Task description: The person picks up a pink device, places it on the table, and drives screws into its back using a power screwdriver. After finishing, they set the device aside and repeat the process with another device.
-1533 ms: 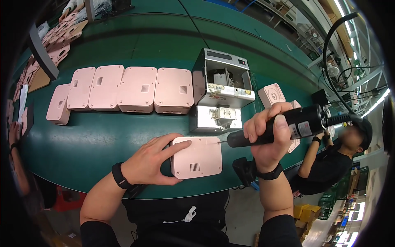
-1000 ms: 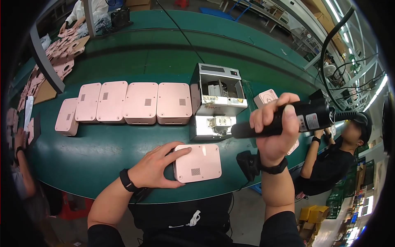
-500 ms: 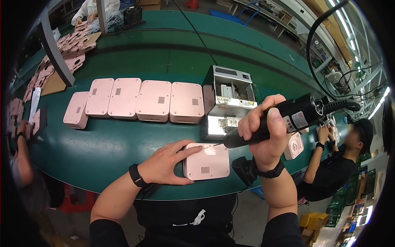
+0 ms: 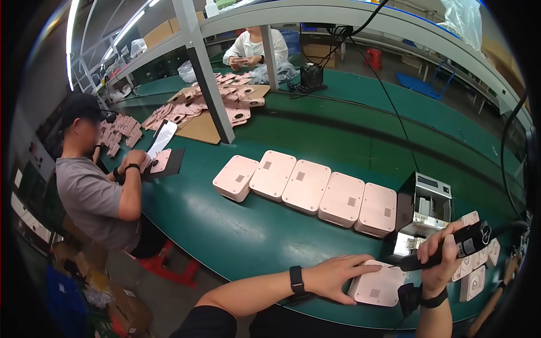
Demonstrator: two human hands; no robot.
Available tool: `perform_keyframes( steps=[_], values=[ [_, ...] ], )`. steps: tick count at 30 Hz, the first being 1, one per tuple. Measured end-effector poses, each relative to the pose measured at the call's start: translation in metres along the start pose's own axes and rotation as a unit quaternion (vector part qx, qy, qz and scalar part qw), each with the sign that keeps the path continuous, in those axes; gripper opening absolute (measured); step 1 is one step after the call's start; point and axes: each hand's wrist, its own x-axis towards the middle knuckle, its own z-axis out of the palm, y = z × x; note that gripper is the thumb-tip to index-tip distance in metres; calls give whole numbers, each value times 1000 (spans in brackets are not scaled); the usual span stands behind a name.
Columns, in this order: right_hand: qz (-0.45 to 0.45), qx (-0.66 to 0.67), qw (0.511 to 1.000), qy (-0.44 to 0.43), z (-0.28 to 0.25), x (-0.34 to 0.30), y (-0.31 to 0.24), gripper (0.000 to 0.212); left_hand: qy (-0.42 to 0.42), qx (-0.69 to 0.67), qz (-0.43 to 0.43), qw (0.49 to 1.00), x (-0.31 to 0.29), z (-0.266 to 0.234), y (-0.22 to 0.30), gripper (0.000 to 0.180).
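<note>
We see the pink case (image 4: 378, 288) lying flat on the green bench (image 4: 248, 231), near its close edge and towards the right of the view. Our left hand (image 4: 329, 277) grips its left end, the thumb at the near side and a finger laid over the top. Our right hand (image 4: 440, 271) is closed around the black driver (image 4: 472, 239), whose bit points at the case's far side, close to that finger (whether it touches, we cannot tell). Just beyond stands the silver machine (image 4: 429, 223), and left of it runs a row of five cases (image 4: 307, 186), vents uppermost. More pink housings (image 4: 472, 283) sit to the right of the driver. Across at the left, a co-worker (image 4: 96, 186) bends over a pink plate (image 4: 162, 160).
</note>
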Motion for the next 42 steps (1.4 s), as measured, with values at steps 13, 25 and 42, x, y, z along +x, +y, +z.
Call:
perform_keyframes(
  steps=[13,25,42],
  values=[
    [-26,-20,999,30,-5,14,-16,21,2,-2,30,1000,2,-4,-11,92],
    [-66,-75,994,51,-10,44,-26,20,3,-13,21,1000,-5,-15,-9,92],
    [-37,26,998,-35,20,-1,-34,26,16,-7,66,998,3,-1,-11,90]
  ],
)
